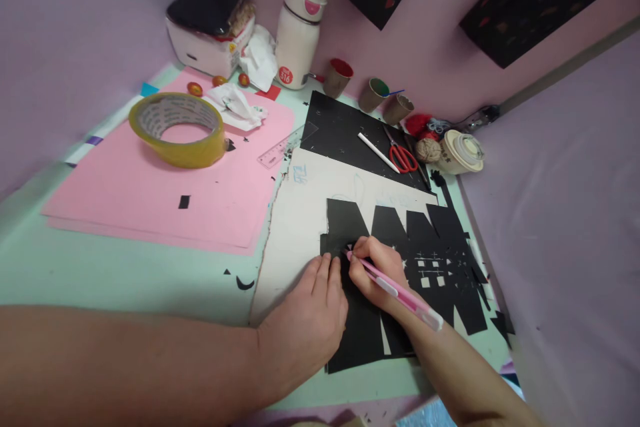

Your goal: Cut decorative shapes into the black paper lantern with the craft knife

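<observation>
My right hand (377,270) grips a slim pink craft knife (387,281) like a pen, its tip down on the black paper cutout (360,340). Small shapes are cut through this paper, among them white squares and triangles, and its upper and lower edges have wedge-shaped gaps. Flat on the left part of the same paper lies my left hand (315,307), fingers stretched out and close to the knife tip. Under the cutout is a white board (285,233) with faint blue drawing. The exact cut at the tip is hidden by my right fingers.
Pink sheets (150,203) bear a roll of yellow tape (177,130). A clear ruler (287,145) lies near the black sheet (330,123), which carries red scissors (403,157) and a white stick (379,152). Behind stand a white bottle (299,40) and paint cups (374,95).
</observation>
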The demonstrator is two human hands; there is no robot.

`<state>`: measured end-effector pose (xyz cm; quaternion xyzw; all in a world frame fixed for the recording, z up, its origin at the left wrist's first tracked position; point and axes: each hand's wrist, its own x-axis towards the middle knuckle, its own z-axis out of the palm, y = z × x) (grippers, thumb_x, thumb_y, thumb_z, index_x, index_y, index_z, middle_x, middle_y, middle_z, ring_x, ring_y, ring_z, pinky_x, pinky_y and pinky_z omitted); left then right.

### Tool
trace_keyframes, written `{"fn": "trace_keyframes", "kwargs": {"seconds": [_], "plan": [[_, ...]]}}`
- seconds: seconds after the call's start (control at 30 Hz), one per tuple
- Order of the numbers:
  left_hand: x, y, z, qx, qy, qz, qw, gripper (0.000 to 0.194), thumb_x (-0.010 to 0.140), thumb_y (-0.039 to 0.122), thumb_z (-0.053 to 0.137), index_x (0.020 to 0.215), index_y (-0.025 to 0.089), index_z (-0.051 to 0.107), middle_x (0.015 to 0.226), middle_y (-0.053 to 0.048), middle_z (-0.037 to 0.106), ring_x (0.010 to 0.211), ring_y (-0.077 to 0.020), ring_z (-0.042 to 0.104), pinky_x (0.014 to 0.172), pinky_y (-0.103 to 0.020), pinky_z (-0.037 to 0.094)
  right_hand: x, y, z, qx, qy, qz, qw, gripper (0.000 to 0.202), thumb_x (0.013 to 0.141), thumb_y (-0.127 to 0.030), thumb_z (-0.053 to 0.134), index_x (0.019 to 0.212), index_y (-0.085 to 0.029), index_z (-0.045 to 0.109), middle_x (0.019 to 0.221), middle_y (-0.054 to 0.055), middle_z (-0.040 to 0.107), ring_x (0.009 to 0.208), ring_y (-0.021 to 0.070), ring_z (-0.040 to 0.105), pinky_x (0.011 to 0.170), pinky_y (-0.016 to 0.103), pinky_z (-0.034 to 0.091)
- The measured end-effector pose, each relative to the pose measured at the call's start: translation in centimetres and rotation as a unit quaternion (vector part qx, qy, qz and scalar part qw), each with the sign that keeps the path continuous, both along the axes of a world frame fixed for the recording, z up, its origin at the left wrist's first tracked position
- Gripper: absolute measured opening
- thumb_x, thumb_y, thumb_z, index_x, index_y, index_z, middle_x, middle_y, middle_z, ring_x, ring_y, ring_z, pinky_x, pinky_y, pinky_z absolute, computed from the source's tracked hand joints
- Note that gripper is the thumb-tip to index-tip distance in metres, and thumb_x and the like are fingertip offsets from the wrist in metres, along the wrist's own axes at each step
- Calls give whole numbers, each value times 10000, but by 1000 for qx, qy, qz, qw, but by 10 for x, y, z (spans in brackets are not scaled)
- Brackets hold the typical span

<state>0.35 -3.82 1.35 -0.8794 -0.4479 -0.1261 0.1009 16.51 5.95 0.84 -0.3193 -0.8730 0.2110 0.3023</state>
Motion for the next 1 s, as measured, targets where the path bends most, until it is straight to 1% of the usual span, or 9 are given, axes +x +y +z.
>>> {"fn": "trace_keyframes", "kwargs": {"seconds": [0.1, 0.23, 0.3, 0.5, 0.87, 1.0], "plan": [[0, 0, 0, -1, 1, 0, 1000, 477, 874, 356, 603, 1141, -33, 671, 1241, -301, 625, 1170, -398, 612, 1033, -501, 420, 0, -1, 0, -14, 1, -11, 1000, 175, 823, -101, 530, 749, -235, 444, 655, -33, 544, 542, 106, 520, 527, 223, 432], [0, 0, 0, -4, 10, 0, 1000, 479, 884, 350, 588, 1161, -34, 664, 1243, -297, 626, 1172, -390, 614, 1032, -496, 427, -1, -3, -2, -53, 39, -44, 997, 142, 841, -131, 557, 766, -231, 489, 692, -17, 597, 576, 118, 576, 540, 231, 463], [0, 0, 1, -2, 11, 2, 1000, 481, 881, 353, 590, 1158, -32, 668, 1243, -295, 627, 1171, -388, 615, 1029, -493, 433, -1, -3, -2, -58, 49, -49, 996, 124, 851, -142, 571, 791, -230, 507, 711, -10, 616, 595, 122, 597, 555, 234, 478], [0, -1, 2, -4, 15, 2, 1000, 479, 886, 357, 585, 1158, -28, 671, 1240, -292, 631, 1170, -385, 616, 1030, -489, 438, -1, -3, -1, -52, 27, -48, 997, 97, 869, -164, 582, 826, -230, 526, 743, 7, 657, 608, 126, 621, 563, 241, 498], [0, 0, 2, -3, 14, 4, 1000, 469, 883, 355, 587, 1149, -21, 679, 1233, -285, 638, 1161, -381, 623, 1020, -485, 442, -2, -3, -2, -34, 15, -47, 998, 102, 867, -153, 584, 827, -232, 533, 745, 3, 653, 602, 125, 609, 563, 240, 489], [0, -1, 0, 0, 9, 2, 1000, 471, 877, 352, 597, 1144, -28, 675, 1235, -296, 632, 1168, -388, 616, 1025, -494, 429, -2, -2, -2, -13, 7, -23, 1000, 119, 858, -129, 573, 821, -231, 524, 722, -7, 630, 591, 120, 592, 560, 233, 476]]}}
